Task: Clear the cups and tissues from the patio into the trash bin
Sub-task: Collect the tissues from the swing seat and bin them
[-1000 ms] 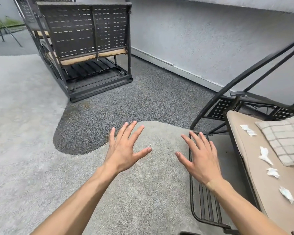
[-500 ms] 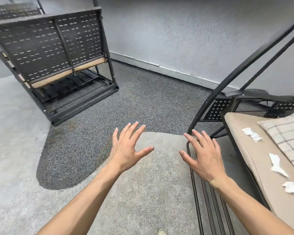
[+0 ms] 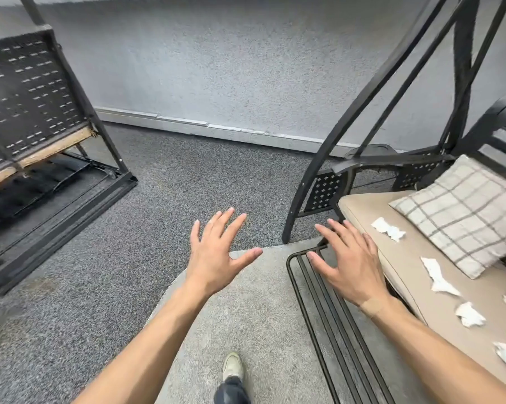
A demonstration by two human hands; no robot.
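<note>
Several crumpled white tissues lie on the beige seat cushion [image 3: 406, 275] of a swing bench at the right: one tissue [image 3: 388, 229] near the pillow's front corner, another tissue [image 3: 437, 277] further along, and a third tissue [image 3: 469, 314] closer to me. My left hand [image 3: 217, 255] is held out over the patio floor, fingers spread, holding nothing. My right hand [image 3: 351, 262] hovers over the black metal footrest, fingers spread and empty, just left of the cushion edge. No cups and no trash bin are in view.
A checked pillow [image 3: 464, 211] rests on the bench. The bench's black metal frame [image 3: 348, 123] and footrest bars [image 3: 333, 325] stand at the right. A second black metal bench [image 3: 33, 112] stands at the left. A grey wall [image 3: 217, 68] runs behind. My shoe [image 3: 233, 365] is on the floor.
My view has turned right and moved forward: the left bench has slid out to the left, the swing bench and tissues are larger and nearer. Both hands stay spread and empty.
</note>
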